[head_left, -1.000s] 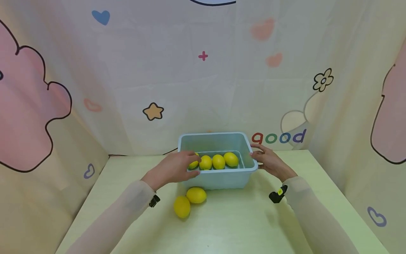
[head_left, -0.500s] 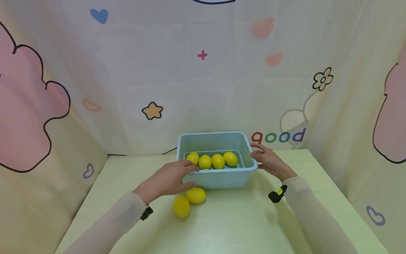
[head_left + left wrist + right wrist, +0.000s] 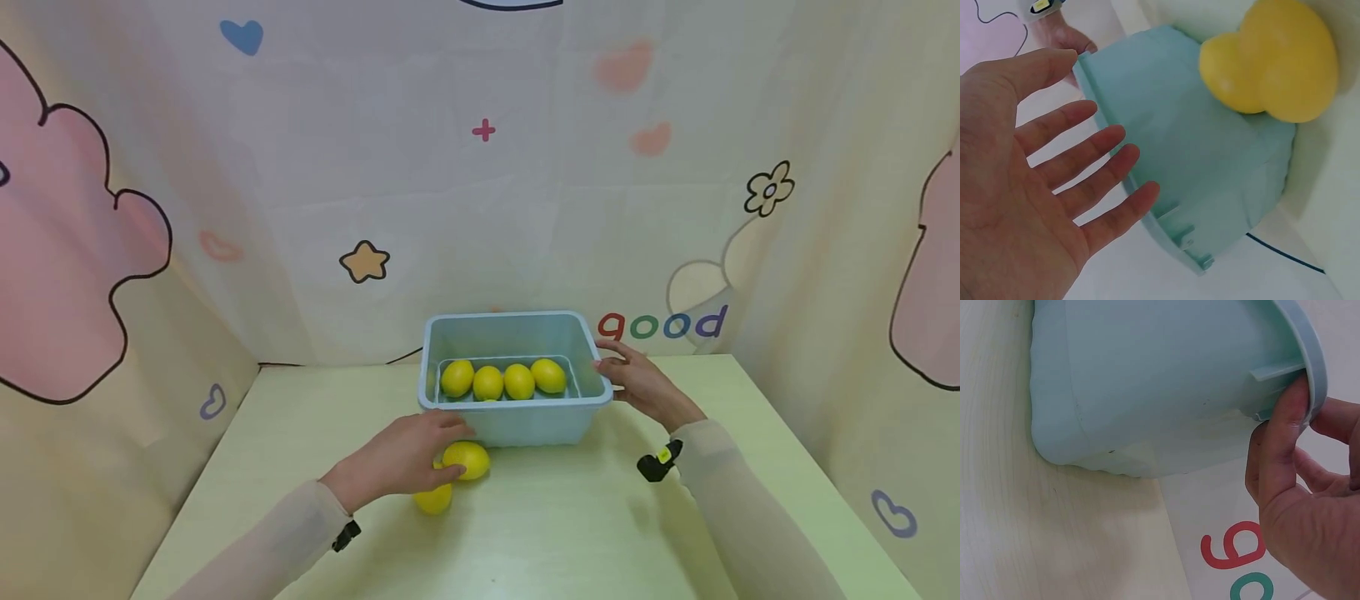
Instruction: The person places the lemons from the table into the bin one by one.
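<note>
A pale blue plastic bin (image 3: 532, 427) stands at the back of the table with a row of several yellow lemons (image 3: 518, 382) inside. My right hand (image 3: 641, 385) holds the bin's right rim; in the right wrist view, fingers (image 3: 1285, 437) curl under the lip. Just in front of the bin lie two lemons, one (image 3: 474, 461) close to its wall and another (image 3: 433, 500) nearer me, partly hidden by my left hand (image 3: 401, 454). That hand hovers over them, thumb and fingers spread. The left wrist view shows its palm (image 3: 1029, 206) holding nothing.
The pale wooden table (image 3: 562, 533) reaches back to a printed curtain (image 3: 480, 208), which also hangs along both sides. The bin's far side is close to the back curtain. A dark cable-like line (image 3: 405, 356) runs behind the bin's left side.
My left hand has come out from over the bin, down and toward me, to the two lemons on the table. My right hand has stayed on the rim.
</note>
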Motion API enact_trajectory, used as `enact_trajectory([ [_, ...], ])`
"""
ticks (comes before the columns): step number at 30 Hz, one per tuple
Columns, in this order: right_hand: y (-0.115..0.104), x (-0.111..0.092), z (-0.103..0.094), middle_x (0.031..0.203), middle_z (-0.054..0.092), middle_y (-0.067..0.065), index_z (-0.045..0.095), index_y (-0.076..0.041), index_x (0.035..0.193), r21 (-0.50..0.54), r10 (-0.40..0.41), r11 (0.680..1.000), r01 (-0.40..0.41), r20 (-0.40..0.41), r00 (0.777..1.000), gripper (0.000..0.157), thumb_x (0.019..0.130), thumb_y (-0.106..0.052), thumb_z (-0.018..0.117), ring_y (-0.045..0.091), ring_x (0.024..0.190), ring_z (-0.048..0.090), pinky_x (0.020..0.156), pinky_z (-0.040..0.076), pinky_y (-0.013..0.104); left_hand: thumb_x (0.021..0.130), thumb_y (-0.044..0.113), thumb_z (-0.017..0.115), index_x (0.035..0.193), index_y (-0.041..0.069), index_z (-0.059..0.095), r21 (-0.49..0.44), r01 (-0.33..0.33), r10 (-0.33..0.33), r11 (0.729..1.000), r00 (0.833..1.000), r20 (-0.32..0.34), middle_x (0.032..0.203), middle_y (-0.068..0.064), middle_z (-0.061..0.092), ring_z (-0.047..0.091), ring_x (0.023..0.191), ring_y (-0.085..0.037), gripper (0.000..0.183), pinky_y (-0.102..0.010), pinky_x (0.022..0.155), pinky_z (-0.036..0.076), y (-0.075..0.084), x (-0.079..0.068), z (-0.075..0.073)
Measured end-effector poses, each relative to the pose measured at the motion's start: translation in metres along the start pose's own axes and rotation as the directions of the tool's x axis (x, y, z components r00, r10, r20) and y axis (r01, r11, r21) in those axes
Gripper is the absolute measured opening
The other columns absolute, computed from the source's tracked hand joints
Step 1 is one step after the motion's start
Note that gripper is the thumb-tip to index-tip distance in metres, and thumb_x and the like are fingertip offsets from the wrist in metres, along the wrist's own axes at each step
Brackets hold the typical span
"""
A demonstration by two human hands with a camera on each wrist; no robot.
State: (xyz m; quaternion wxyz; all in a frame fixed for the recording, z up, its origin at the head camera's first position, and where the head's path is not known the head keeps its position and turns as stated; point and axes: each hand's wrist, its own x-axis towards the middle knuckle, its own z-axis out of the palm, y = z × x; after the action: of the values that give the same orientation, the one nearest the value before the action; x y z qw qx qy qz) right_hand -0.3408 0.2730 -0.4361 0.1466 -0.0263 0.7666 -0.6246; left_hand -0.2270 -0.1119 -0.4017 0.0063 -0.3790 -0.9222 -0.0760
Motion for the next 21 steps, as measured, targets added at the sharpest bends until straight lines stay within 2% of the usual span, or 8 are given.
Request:
enact_trajectory([
  [6,0.000,-0.001,-0.002,0.135,0.051,0.018,0.025,-0.019,0.155,0.004,-0.010,1.000,0.009,0.010,1.000,0.060,0.101,-0.024,0.052,0.027,0.109,0.057,0.088,0.056,0.034,0.090,0.036,0.067,0.127,0.018,0.064,-0.018,0.001,0.000,1.000,1.000,0.018,0.124,0.000,0.063,0.062,0.108,-0.019,0.041,-0.038,0.092,0.056,-0.003,-0.003,0.016],
  [13,-0.001,-0.002,-0.002,0.142,0.045,0.022,0.023,-0.020,0.156,0.008,-0.012,1.000,0.012,0.014,1.000,0.062,0.102,-0.025,0.051,0.029,0.113,0.055,0.089,0.056,0.035,0.090,0.037,0.067,0.126,0.019,0.064,-0.010,0.029,-0.028,1.000,0.998,0.061,0.127,-0.001,0.063,0.060,0.114,-0.020,0.040,-0.039,0.095,0.055,-0.012,-0.001,0.032],
  [21,0.004,0.001,-0.003,0.141,0.047,0.022,0.025,-0.021,0.155,0.017,-0.011,1.000,0.011,0.006,1.000,0.060,0.102,-0.026,0.052,0.029,0.111,0.057,0.088,0.056,0.033,0.089,0.035,0.068,0.124,0.017,0.066,-0.039,0.048,-0.044,0.998,0.995,0.089,0.125,-0.001,0.063,0.059,0.112,-0.020,0.039,-0.038,0.095,0.055,-0.023,-0.002,0.049],
])
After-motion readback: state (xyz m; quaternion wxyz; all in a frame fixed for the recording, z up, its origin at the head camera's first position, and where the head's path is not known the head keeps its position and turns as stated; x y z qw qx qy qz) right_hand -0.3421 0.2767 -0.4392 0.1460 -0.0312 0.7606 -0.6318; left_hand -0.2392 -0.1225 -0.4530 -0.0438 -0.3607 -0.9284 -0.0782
